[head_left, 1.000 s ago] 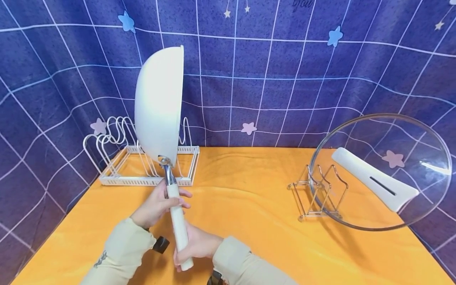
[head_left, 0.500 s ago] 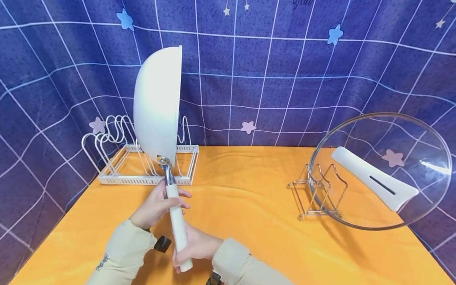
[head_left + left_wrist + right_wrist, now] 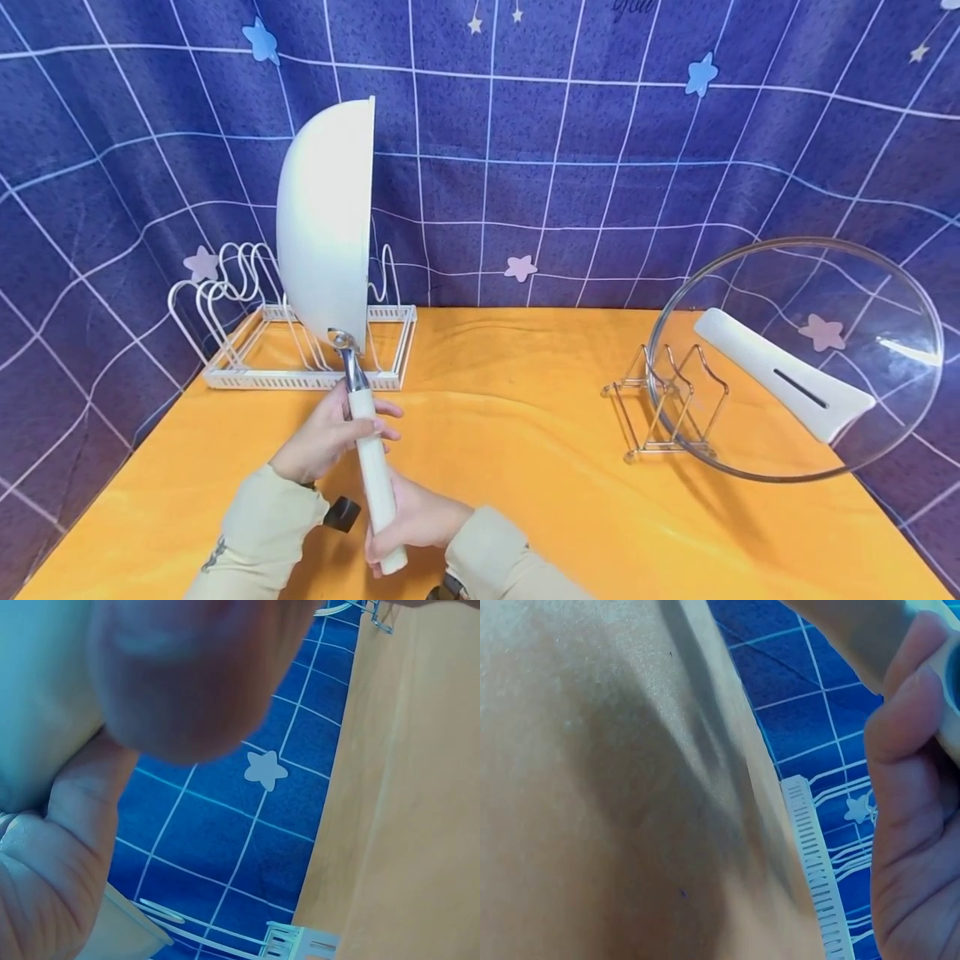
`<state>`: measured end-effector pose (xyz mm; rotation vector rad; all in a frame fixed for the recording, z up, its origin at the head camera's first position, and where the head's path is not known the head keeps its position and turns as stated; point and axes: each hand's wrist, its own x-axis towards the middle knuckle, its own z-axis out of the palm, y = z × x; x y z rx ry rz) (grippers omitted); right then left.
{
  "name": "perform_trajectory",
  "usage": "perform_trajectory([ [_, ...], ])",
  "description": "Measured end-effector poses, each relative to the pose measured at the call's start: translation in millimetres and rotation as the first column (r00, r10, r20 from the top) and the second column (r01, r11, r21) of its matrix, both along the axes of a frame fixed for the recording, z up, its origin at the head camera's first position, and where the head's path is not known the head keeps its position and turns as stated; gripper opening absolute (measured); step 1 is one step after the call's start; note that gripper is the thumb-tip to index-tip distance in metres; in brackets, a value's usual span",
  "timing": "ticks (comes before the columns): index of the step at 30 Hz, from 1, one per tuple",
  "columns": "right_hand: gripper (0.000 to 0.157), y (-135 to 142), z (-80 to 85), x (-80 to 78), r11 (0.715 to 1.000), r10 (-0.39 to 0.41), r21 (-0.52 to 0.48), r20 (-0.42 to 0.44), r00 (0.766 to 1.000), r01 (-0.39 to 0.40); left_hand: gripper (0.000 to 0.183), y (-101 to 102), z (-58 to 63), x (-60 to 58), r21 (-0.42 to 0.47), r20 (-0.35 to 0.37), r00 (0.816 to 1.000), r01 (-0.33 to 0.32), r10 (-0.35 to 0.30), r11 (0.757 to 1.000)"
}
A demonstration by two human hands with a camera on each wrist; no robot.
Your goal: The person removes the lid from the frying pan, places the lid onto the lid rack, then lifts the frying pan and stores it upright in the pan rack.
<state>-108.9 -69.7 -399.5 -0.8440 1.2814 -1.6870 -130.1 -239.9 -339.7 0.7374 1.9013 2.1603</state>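
A white wok stands on its edge at the left of the head view, its open side facing right and its long handle pointing toward me. My left hand holds the handle just below its metal collar, thumb across the top. Lower down, my right hand grips the handle's end. The wok's bowl overlaps a white dish rack behind it; its underside hides part of the rack's wire loops. In the right wrist view, curled fingers wrap the handle end.
At the right, a glass lid with a white handle leans in a small metal wire rack. An orange cloth covers the table. Behind it hangs a blue curtain with a white grid and stars.
The wok's bowl has shifted slightly to the left over the rack. Both hands keep their hold on the handle. The whole head view has drifted a little.
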Motion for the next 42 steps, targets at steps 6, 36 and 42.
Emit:
perform_trajectory([
  [6, 0.09, 3, 1.0, 2.0, 1.0, 0.0, 0.003, 0.003, 1.0, 0.0, 0.041, 2, -1.0, 0.0, 0.002, -0.007, 1.0, 0.008, -0.008, 1.0],
  [36, 0.081, 8, 6.9, 0.0, 0.998, 0.018, 0.054, 0.028, 0.999, -0.019, 0.05, 4, 0.1, -3.6, 0.002, 0.041, 0.999, -0.011, 0.011, 1.0],
  [42, 0.077, 7, 12.0, -3.5, 0.999, 0.009, 0.041, 0.03, 1.0, -0.01, 0.057, 6, 7.7, -6.9, -0.011, 0.069, 0.997, -0.033, 0.033, 0.999],
])
